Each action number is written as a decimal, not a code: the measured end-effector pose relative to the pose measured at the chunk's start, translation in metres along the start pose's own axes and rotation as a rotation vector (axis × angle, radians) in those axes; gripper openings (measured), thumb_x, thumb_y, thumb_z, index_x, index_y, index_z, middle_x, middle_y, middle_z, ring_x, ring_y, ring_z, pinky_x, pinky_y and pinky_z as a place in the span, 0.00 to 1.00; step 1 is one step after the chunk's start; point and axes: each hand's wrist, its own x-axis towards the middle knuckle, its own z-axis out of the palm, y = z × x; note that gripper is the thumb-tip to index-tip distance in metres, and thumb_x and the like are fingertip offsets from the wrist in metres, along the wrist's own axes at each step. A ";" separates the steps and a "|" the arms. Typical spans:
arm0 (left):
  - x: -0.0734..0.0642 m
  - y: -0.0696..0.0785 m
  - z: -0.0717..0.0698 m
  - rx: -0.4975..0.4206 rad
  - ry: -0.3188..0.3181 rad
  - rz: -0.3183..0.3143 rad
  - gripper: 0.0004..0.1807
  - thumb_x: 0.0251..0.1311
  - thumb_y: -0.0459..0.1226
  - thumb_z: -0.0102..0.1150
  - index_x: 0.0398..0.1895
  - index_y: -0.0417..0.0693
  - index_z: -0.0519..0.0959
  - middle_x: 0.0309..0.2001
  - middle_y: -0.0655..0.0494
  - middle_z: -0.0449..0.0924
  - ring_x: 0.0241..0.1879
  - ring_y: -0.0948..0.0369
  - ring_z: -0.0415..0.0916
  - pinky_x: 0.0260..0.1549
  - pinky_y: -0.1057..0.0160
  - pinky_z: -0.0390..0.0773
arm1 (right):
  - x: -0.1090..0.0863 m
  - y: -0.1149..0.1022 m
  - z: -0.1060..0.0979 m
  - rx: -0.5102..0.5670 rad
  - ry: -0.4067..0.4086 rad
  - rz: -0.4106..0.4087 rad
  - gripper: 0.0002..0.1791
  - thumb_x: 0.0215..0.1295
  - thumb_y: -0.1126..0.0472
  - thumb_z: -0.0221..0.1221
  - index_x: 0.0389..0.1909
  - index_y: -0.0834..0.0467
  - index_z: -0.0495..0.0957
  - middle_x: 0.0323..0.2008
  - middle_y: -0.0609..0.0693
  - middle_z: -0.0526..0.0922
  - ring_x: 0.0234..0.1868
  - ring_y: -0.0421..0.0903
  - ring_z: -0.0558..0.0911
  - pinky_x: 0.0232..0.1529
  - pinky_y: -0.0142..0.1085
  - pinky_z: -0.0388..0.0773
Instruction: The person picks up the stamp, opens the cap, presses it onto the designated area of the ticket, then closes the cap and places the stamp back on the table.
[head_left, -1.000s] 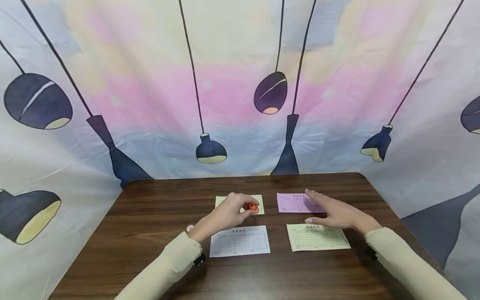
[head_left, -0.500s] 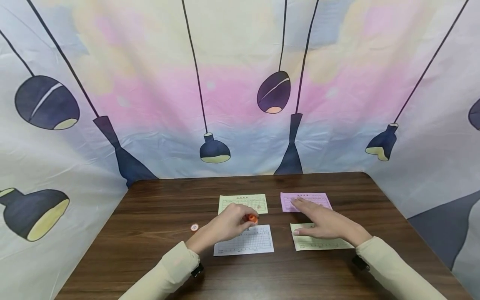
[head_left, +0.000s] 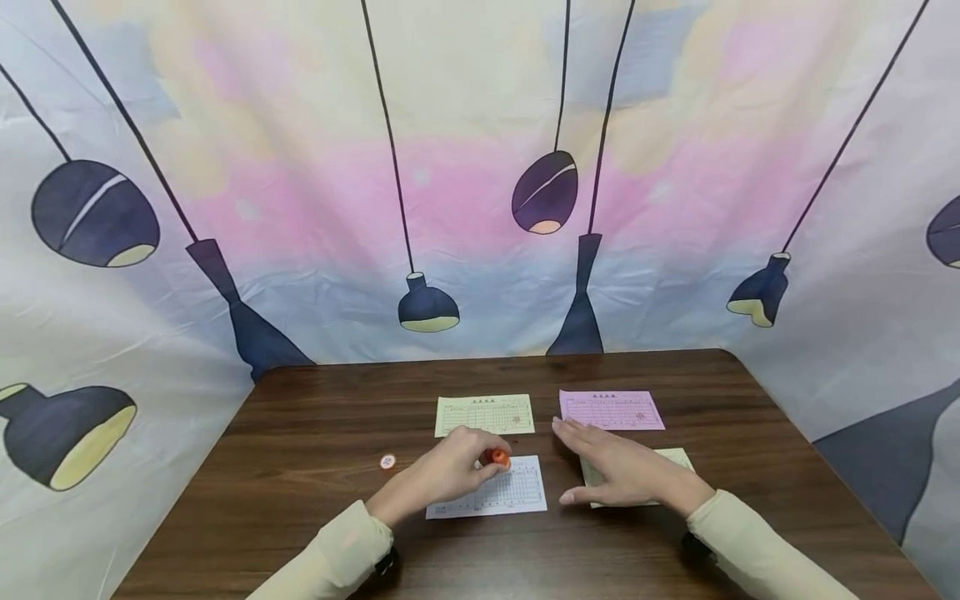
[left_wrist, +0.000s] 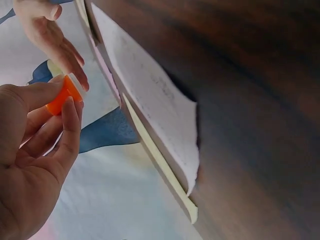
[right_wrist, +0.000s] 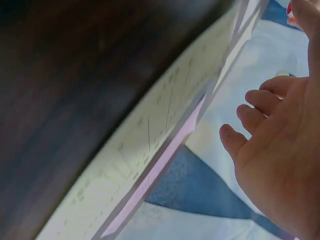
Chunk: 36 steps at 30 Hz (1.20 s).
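Note:
My left hand [head_left: 453, 462] pinches a small orange stamp [left_wrist: 65, 96] between thumb and fingers, its white end turned away from the palm in the left wrist view. The hand hovers over a white printed form [head_left: 517, 492], covering its left part. My right hand [head_left: 626, 467] holds nothing; its fingers extend, thumb apart, above the near green-yellow form [head_left: 678, 458], which it partly hides. Behind lie a pale yellow form [head_left: 480, 412] and a pink form [head_left: 611, 408], each with a small reddish mark at its lower right.
A small round white disc with a reddish rim [head_left: 387, 461] lies left of the forms. All of it rests on a dark brown wooden table [head_left: 300, 467]. A curtain printed with hanging lamps [head_left: 480, 200] rises right behind the table's far edge.
The left hand has drawn back with the stamp from the pale yellow form to over the white form. The right hand has moved left and nearer, uncovering the pink form.

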 end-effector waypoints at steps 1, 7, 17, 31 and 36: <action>-0.001 0.000 0.001 0.000 -0.005 -0.001 0.10 0.69 0.34 0.68 0.51 0.41 0.88 0.43 0.53 0.91 0.36 0.72 0.79 0.36 0.74 0.80 | 0.001 -0.002 0.002 -0.002 -0.010 -0.003 0.59 0.66 0.21 0.54 0.85 0.56 0.52 0.84 0.58 0.56 0.83 0.58 0.62 0.75 0.57 0.68; -0.004 -0.002 0.004 -0.006 -0.021 0.026 0.11 0.70 0.34 0.67 0.51 0.41 0.88 0.44 0.53 0.91 0.36 0.73 0.80 0.35 0.76 0.79 | 0.006 -0.013 0.008 -0.030 -0.037 -0.040 0.58 0.67 0.21 0.52 0.85 0.56 0.52 0.84 0.56 0.56 0.83 0.56 0.61 0.76 0.55 0.67; -0.003 -0.003 0.010 0.019 -0.015 0.091 0.10 0.69 0.33 0.67 0.50 0.40 0.87 0.40 0.55 0.91 0.34 0.74 0.79 0.34 0.77 0.77 | 0.013 -0.026 0.018 -0.106 -0.103 -0.102 0.56 0.70 0.20 0.45 0.84 0.56 0.54 0.85 0.52 0.55 0.84 0.53 0.59 0.79 0.52 0.65; -0.004 -0.003 0.015 0.027 0.001 0.106 0.11 0.68 0.34 0.69 0.51 0.40 0.87 0.38 0.56 0.91 0.32 0.76 0.78 0.34 0.79 0.76 | 0.021 -0.034 0.023 -0.157 -0.186 -0.148 0.54 0.72 0.20 0.40 0.85 0.54 0.49 0.86 0.52 0.51 0.85 0.51 0.57 0.80 0.50 0.63; -0.004 -0.002 0.015 0.020 0.014 0.104 0.11 0.67 0.34 0.69 0.50 0.40 0.88 0.38 0.56 0.90 0.33 0.76 0.78 0.35 0.79 0.76 | 0.023 -0.037 0.023 -0.186 -0.198 -0.158 0.55 0.72 0.20 0.40 0.85 0.54 0.49 0.85 0.53 0.51 0.85 0.52 0.57 0.80 0.51 0.64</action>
